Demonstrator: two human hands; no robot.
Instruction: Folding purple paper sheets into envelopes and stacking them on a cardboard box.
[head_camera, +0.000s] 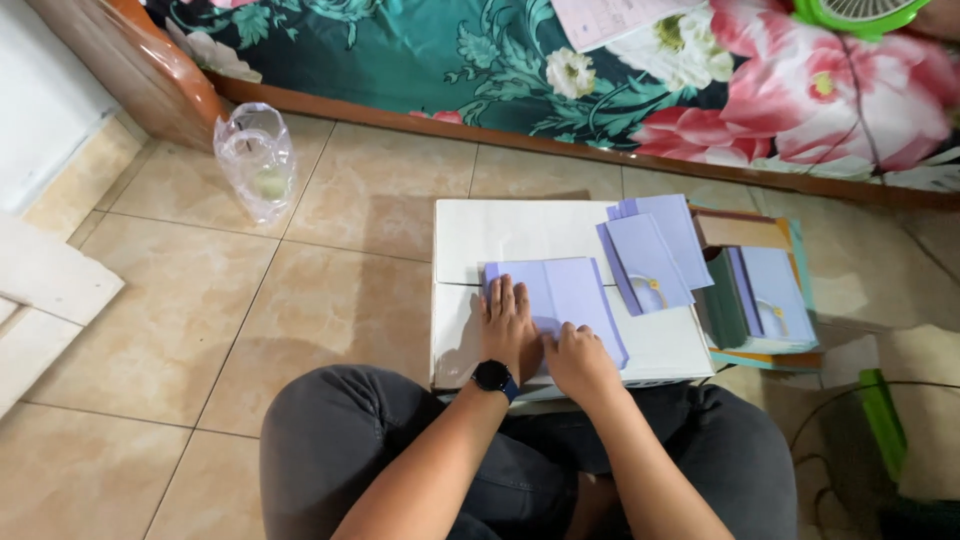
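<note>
1. a lavender paper sheet (560, 295) is kept flat on the white box (500, 235), used as a worktop.
2. the left hand (510, 325) is spread open on the sheet's near left part, apparently to pin it.
3. the right hand (578, 360) is pressed flat beside it, seemingly creasing a fold.
4. folded lavender pieces (655, 250) are stacked at the box's right edge.
5. the fold itself is hidden under the hands.
</note>
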